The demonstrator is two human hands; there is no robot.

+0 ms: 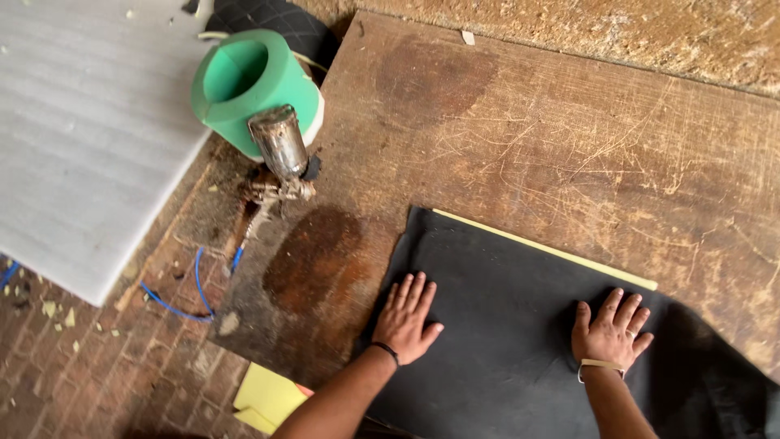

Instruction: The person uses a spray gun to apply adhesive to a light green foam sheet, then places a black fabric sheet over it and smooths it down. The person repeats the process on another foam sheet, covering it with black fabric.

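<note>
Left hand and right hand, fingers spread and well apart, press flat on a black sheet lying on the scarred wooden desk. The sheet appears thin, limp, light; its edges look best for gripping.

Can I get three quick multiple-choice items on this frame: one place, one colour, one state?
1. Where is the spray gun?
A. on the black sheet
B. beside the green foam roll
C. in a hand

2. What colour is the strip along the black sheet's far edge?
A. pale yellow
B. red
C. blue

3. How are the hands?
A. fists
B. gripping a tool
C. flat, fingers spread

Key: 1 B, it sits against the green foam roll. 2 A, a pale yellow edge shows. 3 C, left hand and right hand press palms down on the sheet.
</note>
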